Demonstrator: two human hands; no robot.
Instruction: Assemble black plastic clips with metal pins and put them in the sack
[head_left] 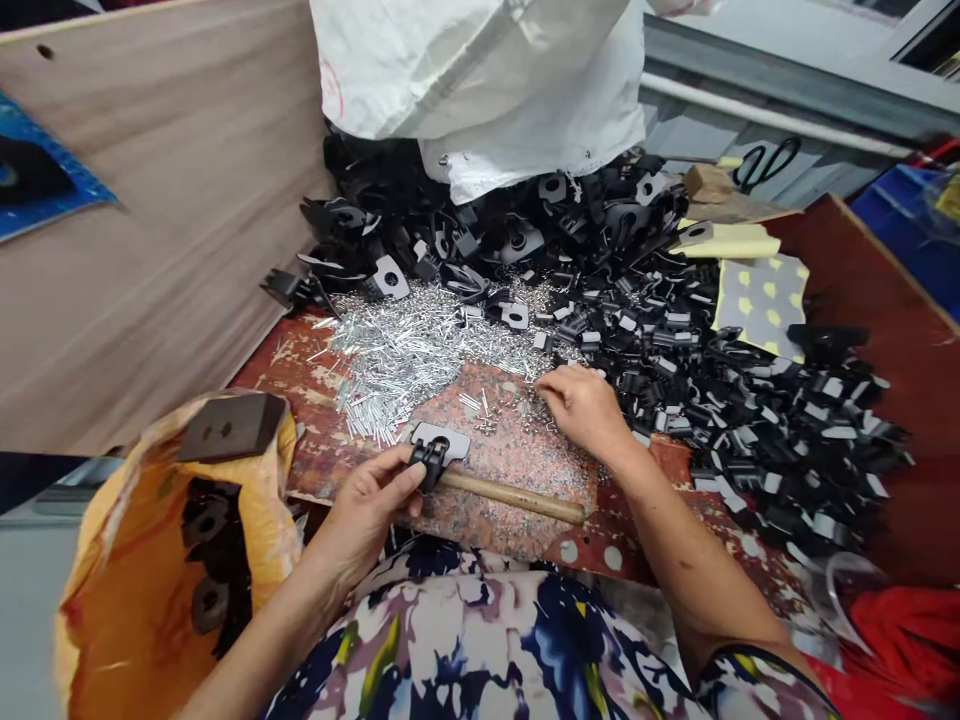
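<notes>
My left hand (pixel 375 500) pinches a small black plastic clip (pixel 429 462) against a grey metal plate (pixel 442 440) on a reddish stone slab (pixel 517 450). A wooden-handled hammer (pixel 517 496) lies across the slab right beside it. My right hand (pixel 581 405) rests on the slab's far edge, fingers curled down onto small silver metal pins (pixel 525 405); what the fingertips grip is too small to make out. A large heap of silver pins (pixel 405 355) lies just beyond.
A big pile of black plastic parts (pixel 712 370) covers the right and back of the worn bench. A white sack (pixel 495 80) hangs behind. An orange bag (pixel 172 560) with black parts stands at lower left. Scissors (pixel 765 160) and yellow sheets (pixel 761 300) lie at back right. A wooden board (pixel 150 200) walls the left.
</notes>
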